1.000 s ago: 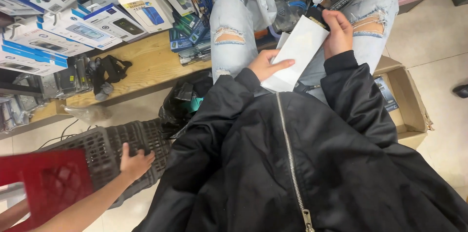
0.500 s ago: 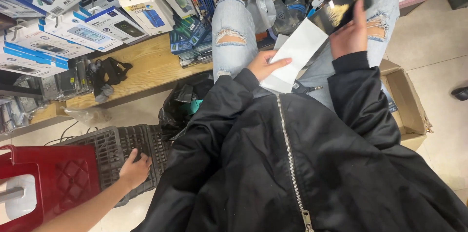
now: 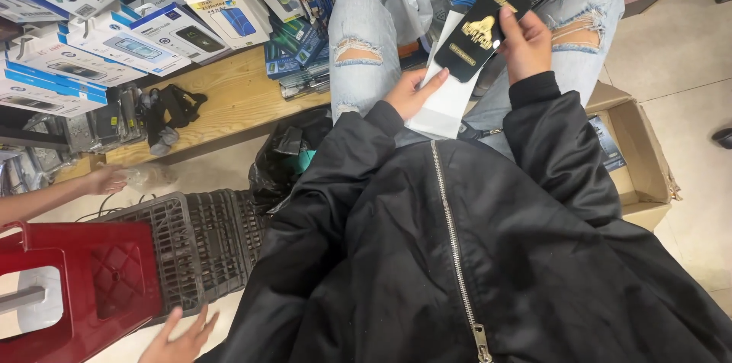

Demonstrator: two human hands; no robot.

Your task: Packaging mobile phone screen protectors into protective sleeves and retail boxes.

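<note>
Hands meet over the lap of a seated person in a black zipped jacket (image 3: 457,256) and ripped pale jeans (image 3: 362,43). The left hand (image 3: 412,92) is curled under a white flat packet (image 3: 446,96), thumb on its face, holding it against the knees. The right hand (image 3: 526,46) grips a black card package with gold print (image 3: 480,43) by its right edge, fingers closed round it — the card overlaps the upper part of the white packet and tilts up toward the shelf. Beyond the knees a wooden shelf (image 3: 236,96) carries rows of white and blue boxed goods (image 3: 107,50) and a tangle of black straps (image 3: 171,111). A black plastic bag (image 3: 286,157) slumps on the floor just beside the left knee, and an open cardboard box (image 3: 640,157) sits by the right side. Lower left stand a dark plastic crate (image 3: 198,241) and a red plastic stool (image 3: 84,287), touching. Another person's hand (image 3: 107,180) reaches in from the left edge near the shelf base — a second such hand (image 3: 179,336) lies spread on the floor below the crate.
</note>
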